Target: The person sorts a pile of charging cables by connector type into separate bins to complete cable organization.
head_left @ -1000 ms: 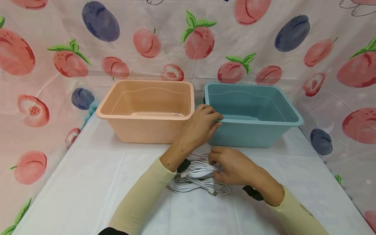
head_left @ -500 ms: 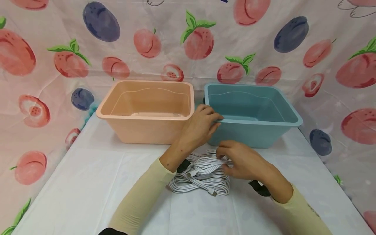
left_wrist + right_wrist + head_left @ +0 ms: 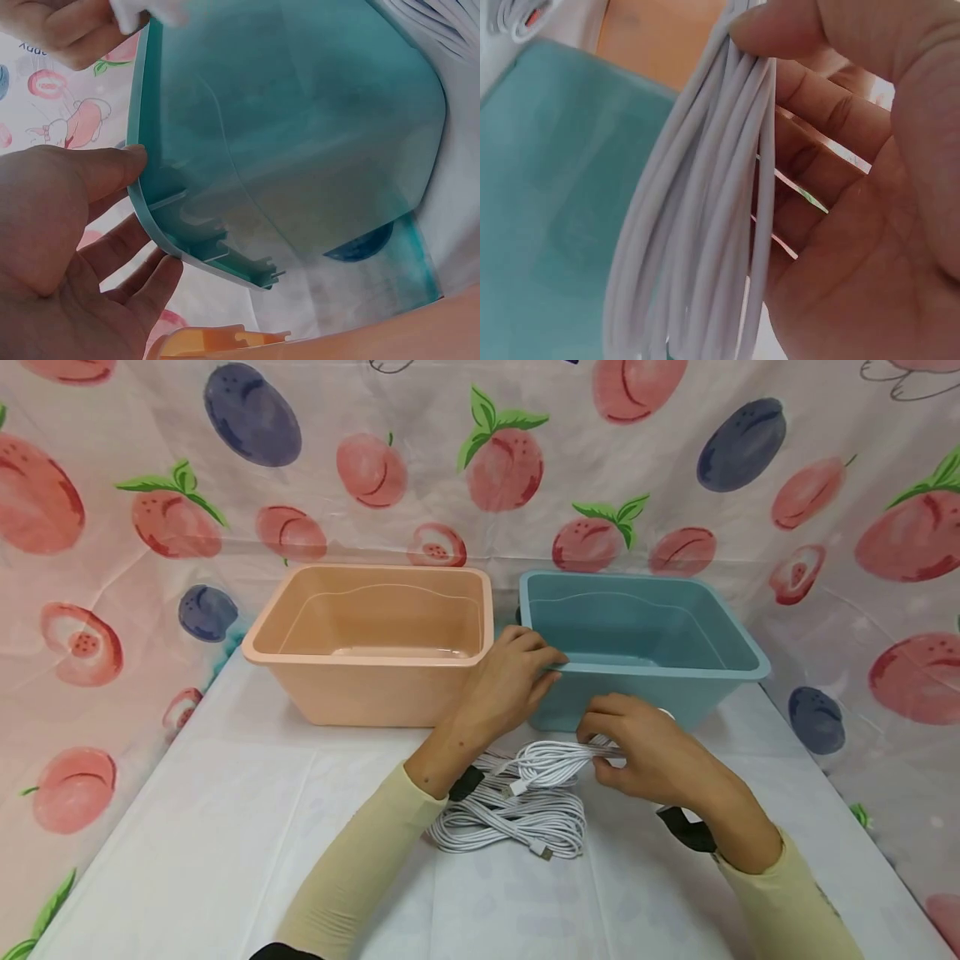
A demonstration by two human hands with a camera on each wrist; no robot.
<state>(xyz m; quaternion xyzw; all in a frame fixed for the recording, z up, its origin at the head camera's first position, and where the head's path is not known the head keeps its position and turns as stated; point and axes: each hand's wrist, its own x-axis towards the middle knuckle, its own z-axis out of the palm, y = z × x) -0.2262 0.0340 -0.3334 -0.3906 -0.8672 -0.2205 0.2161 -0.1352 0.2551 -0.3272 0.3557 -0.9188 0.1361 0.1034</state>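
My left hand [image 3: 504, 683] grips the near left corner of the teal plastic bin [image 3: 675, 673]. In the left wrist view, the thumb lies on one side of the bin's rim [image 3: 136, 180] and fingers on the other. Between thumb and fingers, my right hand [image 3: 651, 753] pinches a coiled bundle of white cable [image 3: 553, 763]; its strands [image 3: 712, 187] fan out below the thumb in the right wrist view. This bundle, with a white plug [image 3: 517, 787] at its left end, is held in front of the teal bin. More coiled white cable [image 3: 513, 822] lies on the table beneath and nearer.
Left of the teal bin stands a peach-coloured bin [image 3: 367, 661], a narrow gap between them. Both stand at the back of a table with a white cloth [image 3: 225, 827]. A fruit-printed curtain [image 3: 420, 410] hangs behind and along the sides.
My right hand has lifted the cable bundle off the pile and drawn it up and to the right, toward the teal bin. The left hand stays on the rim.
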